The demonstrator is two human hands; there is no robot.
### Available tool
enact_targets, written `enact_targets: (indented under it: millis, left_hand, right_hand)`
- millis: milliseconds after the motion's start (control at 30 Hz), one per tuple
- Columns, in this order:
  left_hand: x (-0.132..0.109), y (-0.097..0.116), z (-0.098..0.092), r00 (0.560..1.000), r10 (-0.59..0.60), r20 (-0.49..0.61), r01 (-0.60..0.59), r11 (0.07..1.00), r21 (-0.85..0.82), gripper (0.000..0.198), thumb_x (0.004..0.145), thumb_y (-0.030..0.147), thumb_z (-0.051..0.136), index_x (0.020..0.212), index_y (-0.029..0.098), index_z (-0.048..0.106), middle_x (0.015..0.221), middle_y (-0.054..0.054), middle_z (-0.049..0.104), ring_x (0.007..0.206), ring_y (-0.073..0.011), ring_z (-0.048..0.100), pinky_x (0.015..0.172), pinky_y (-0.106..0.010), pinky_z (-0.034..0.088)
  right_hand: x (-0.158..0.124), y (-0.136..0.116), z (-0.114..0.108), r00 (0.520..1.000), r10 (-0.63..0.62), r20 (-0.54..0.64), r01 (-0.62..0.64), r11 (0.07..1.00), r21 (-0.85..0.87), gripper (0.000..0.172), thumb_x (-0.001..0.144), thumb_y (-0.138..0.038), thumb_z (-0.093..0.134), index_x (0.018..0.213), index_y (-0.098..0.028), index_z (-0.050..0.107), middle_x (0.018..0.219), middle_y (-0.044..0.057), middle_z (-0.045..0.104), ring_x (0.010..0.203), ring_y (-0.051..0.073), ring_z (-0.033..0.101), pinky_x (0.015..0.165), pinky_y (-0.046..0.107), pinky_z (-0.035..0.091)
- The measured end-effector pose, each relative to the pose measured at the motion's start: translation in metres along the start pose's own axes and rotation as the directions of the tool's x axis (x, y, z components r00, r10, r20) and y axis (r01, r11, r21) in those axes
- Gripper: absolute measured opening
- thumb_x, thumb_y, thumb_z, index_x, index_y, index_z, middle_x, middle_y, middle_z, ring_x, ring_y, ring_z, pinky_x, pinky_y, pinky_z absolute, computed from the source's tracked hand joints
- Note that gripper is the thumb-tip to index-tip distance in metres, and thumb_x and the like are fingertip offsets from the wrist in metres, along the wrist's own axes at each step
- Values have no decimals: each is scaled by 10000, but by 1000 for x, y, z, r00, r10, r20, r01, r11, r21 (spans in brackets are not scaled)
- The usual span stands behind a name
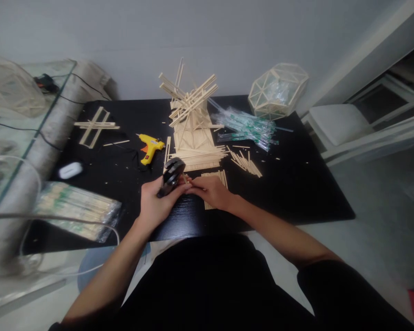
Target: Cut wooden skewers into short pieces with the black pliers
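My left hand [154, 201] is closed around a black hand tool [172, 174] with a thick, rounded head; its exact kind is hard to make out. At the fingertips of both hands, a short piece of wooden stick [185, 178] shows, partly covered by fingers. My right hand [214, 189] pinches at this piece, touching the left fingertips. Beneath the right hand lies a small flat panel of sticks [221, 176] laid side by side. Just beyond the hands stands a wooden stick model [193, 133] with crossed blades [189, 103], loose sticks lying across its base.
A yellow glue gun [152, 147] lies left of the model, near a crossed stick frame [95, 126] and a white case [71, 170]. Packaged sticks [79, 207] rest at the left. Plastic wrappers [248, 126], loose sticks [245, 162] and a polyhedral frame [279, 92] occupy the right.
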State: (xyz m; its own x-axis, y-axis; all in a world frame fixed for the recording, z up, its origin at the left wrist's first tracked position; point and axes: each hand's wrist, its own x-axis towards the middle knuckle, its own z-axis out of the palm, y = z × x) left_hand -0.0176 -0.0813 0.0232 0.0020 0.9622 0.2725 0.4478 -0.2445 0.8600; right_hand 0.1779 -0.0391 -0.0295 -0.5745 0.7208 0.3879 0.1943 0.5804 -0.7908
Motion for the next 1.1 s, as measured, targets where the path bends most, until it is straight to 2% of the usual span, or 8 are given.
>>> enact_targets:
  millis: [133, 367, 567, 733, 867, 933, 1000, 1100]
  left_hand:
    - [-1, -4, 2, 999, -32, -11, 31, 998, -49, 182, 816, 350, 812, 834, 172, 775, 904, -43, 813, 847, -210, 780, 877, -353, 629]
    - [-1, 0, 3, 999, -42, 1, 42, 996, -75, 159, 816, 335, 813, 822, 181, 775, 913, -45, 816, 848, -209, 781, 875, -361, 632]
    - [-4, -2, 0, 997, -36, 69, 42, 996, -83, 169, 858, 347, 783, 874, 179, 773, 960, -46, 805, 921, -212, 767, 956, -390, 606]
    - [-7, -2, 3, 996, -86, 23, 88, 994, -60, 189, 831, 356, 811, 889, 182, 769, 950, -37, 789, 904, -202, 748, 922, -357, 594]
    - [-10, 0, -4, 991, -129, -24, 127, 988, -82, 228, 888, 386, 746, 971, 175, 723, 957, -35, 766, 892, -187, 730, 899, -326, 574]
    - [-13, 0, -18, 990, -125, -59, 127, 991, 30, 250, 925, 403, 688, 1043, 183, 693, 958, -29, 752, 872, -181, 716, 856, -307, 564]
    - [-17, 0, -36, 998, -68, -15, 70, 968, 242, 259, 946, 392, 638, 1111, 195, 664, 986, -33, 738, 883, -190, 700, 827, -300, 547]
    - [-20, 1, -62, 991, -43, 130, -37, 830, 557, 322, 940, 337, 564, 1222, 186, 599, 1062, -84, 708, 962, -255, 691, 854, -360, 538]
  right_hand:
    - [-1, 3, 1, 999, -45, 2, 45, 999, -2, 290, 1044, -382, 588, 948, -165, 755, 829, 30, 740, 710, 144, 649, 696, 261, 459]
    - [0, 3, 0, 999, -53, 3, 53, 998, -35, 312, 1052, -397, 570, 922, -168, 737, 795, 22, 715, 673, 132, 616, 674, 255, 442]
    - [0, 2, -1, 999, -43, 32, 45, 998, -48, 280, 1045, -369, 591, 919, -169, 740, 838, 30, 739, 702, 135, 642, 690, 254, 459]
    - [0, 2, 0, 1000, -18, 25, 19, 999, -37, 197, 1029, -312, 623, 1028, -182, 771, 940, 46, 787, 802, 156, 712, 760, 269, 515]
    - [2, 1, 0, 1000, -14, 18, 15, 1000, -14, 169, 1008, -311, 658, 1003, -195, 780, 985, 43, 809, 855, 162, 745, 811, 283, 553]
    - [2, 1, 0, 1000, 1, 25, -1, 1000, -5, 164, 1008, -314, 657, 1012, -208, 782, 1010, 37, 814, 878, 160, 755, 824, 285, 563]
    - [3, 1, 0, 1000, 2, 24, -2, 1000, 1, 161, 1008, -312, 657, 1015, -211, 783, 1012, 32, 817, 883, 156, 759, 820, 280, 566]
    - [3, 1, 1, 1000, -3, 10, 3, 1000, -2, 148, 1002, -302, 668, 989, -207, 781, 993, 27, 818, 866, 151, 759, 810, 273, 561]
